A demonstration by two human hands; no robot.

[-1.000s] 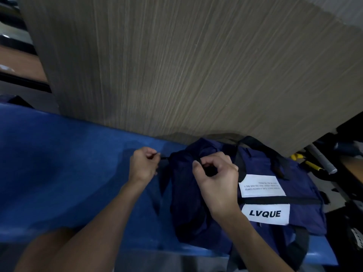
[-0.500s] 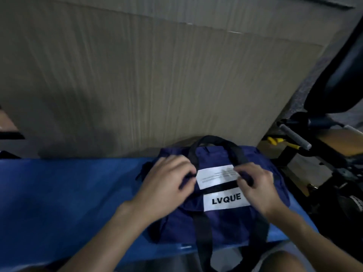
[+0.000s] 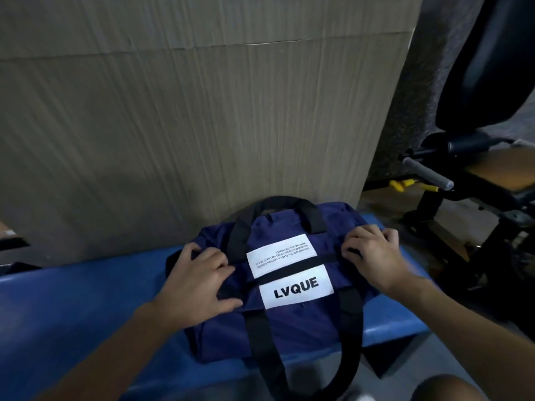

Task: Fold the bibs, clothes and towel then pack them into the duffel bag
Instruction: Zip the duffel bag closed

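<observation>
Seems nearly done, with the duffel bag (image 3: 292, 328) closed under the flat, spread left hand (image 3: 197, 282) and the bent-fingered right hand (image 3: 376, 256), its grip unclear.

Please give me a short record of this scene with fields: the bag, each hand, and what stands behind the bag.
bag: navy duffel bag lying on the blue bench, top appears zipped
marking: white label reading LVQUE
left: left hand rests flat and spread on the bag's left part
right: right hand on the bag's right end, partly curled; grip unclear
behind: cardboard sheet standing upright
</observation>
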